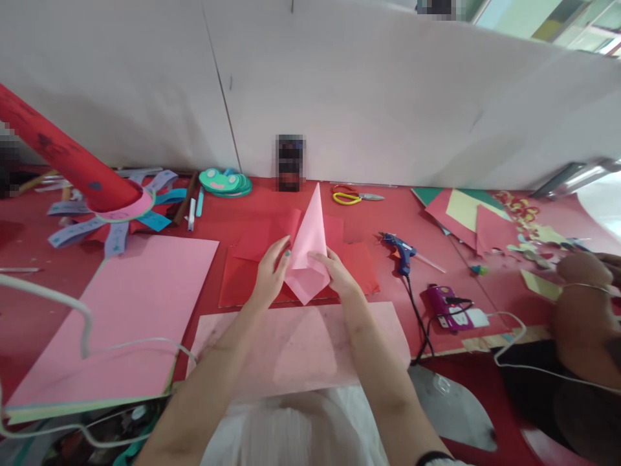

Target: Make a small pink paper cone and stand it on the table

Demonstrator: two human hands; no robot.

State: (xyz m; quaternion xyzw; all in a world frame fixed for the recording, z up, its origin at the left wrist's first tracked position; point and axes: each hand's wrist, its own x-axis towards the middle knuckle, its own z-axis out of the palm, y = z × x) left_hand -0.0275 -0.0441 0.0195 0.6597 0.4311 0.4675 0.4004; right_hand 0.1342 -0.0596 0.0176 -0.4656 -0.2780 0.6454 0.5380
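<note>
Scissors [361, 196] and green paper cutouts [237, 188] are set along the back edge of the tabletop [369, 221]; coloured sheets [463, 211] are layered farther right. A purple power strip [440, 304] is placed near the front edge.

Two bare forearms reach forward and converge, the left forearm [208, 382] slanting rightward, the right forearm [383, 362] leftward. The left hand [270, 275] and right hand [340, 274] face each other, apart, fingers bent in a light grip. A dark band [431, 457] rings the right arm.
</note>
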